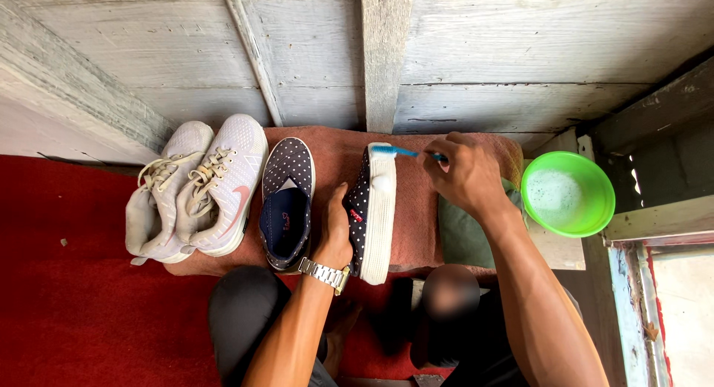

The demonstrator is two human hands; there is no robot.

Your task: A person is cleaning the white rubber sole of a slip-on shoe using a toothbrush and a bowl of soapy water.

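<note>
My left hand (335, 234) grips a dark blue polka-dot slip-on shoe (372, 216), which is tipped on its side with its white sole facing right. A metal watch sits on that wrist. My right hand (465, 175) holds a blue toothbrush (398, 150), and its white bristles touch the far end of the sole, where white foam shows. The matching polka-dot shoe (286, 201) lies upright just left of my left hand.
Two white lace-up sneakers (197, 190) lie at the left. The shoes rest on a reddish cloth (420, 223) over a red carpet (82, 298). A green bowl of soapy water (567, 193) stands at the right. A grey wooden plank wall (483, 59) is behind.
</note>
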